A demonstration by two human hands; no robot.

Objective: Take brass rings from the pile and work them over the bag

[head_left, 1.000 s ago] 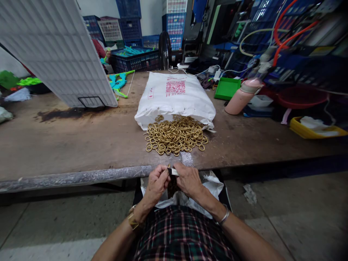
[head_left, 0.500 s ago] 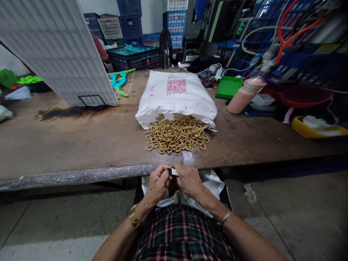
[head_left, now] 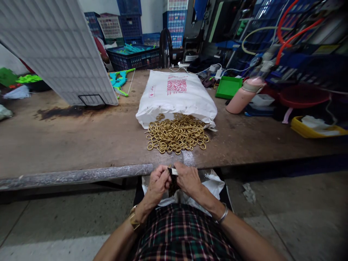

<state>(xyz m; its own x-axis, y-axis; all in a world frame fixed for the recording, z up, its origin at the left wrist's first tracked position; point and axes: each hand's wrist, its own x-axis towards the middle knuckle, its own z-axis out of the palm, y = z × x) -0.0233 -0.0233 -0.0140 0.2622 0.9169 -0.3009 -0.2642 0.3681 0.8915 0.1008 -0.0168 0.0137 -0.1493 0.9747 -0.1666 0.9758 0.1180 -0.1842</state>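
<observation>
My left hand [head_left: 159,183] and my right hand [head_left: 189,177] meet just in front of the table edge. Between them is a small black and white piece [head_left: 173,171]; the left fingers pinch its dark end, the right fingers its white end. A bit of a gold ring shows above the left fingertips. Many gold rings [head_left: 176,136] lie heaped on the table, at the mouth of a white sack [head_left: 178,90] with red print. Below my hands, an open white bag [head_left: 216,185] rests on my lap, with dark contents partly hidden.
A white ribbed panel [head_left: 73,54] stands at the left, beside a blue and green toy bow [head_left: 119,81]. To the right are a green tray [head_left: 229,87], a pink bottle [head_left: 241,97] and a yellow tray [head_left: 307,131]. Part of a person shows behind the panel.
</observation>
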